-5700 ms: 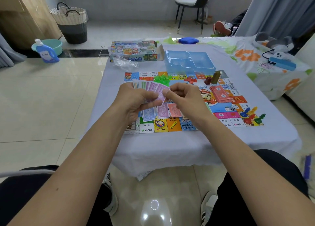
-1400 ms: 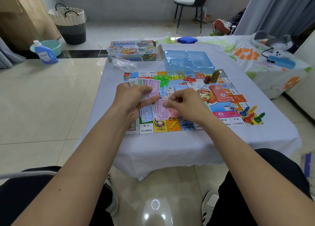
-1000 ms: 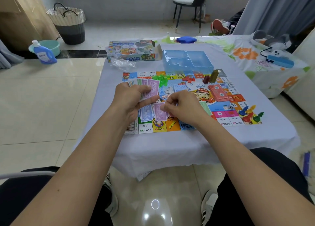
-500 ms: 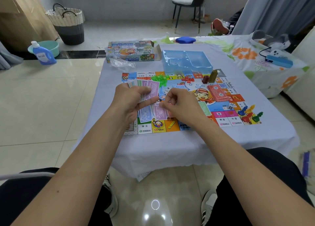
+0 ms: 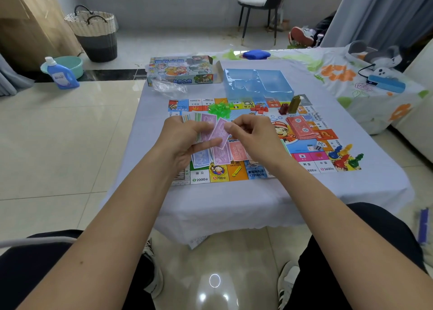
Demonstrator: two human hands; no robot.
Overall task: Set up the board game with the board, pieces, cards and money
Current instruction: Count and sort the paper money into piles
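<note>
Since half a second ago the right hand (image 5: 254,141) has lifted off the notes lying on the board and come up beside the left hand (image 5: 187,141); a purple note (image 5: 220,133) that was not between the hands then now tilts there, pinched at its upper right corner by the right fingertips. The left hand grips a fan of play money (image 5: 199,122), green and purple edges showing above its knuckles, thumb pressed across the front.

Taking the game board (image 5: 234,171) as landmark: it lies flat on the cloth-covered tabletop (image 5: 257,199). On its near centre, under the hands, lie three laid-out notes (image 5: 220,156), blue, purple and red, side by side. A heap of green houses (image 5: 219,108) sits at its far edge, small red pieces (image 5: 261,108) just right of them. A red card stack (image 5: 301,127) rests on its right half, and coloured pawns (image 5: 345,158) cluster at its near right corner. Beyond its far edge stand the blue plastic tray (image 5: 257,82) and the game box (image 5: 182,72).
</note>
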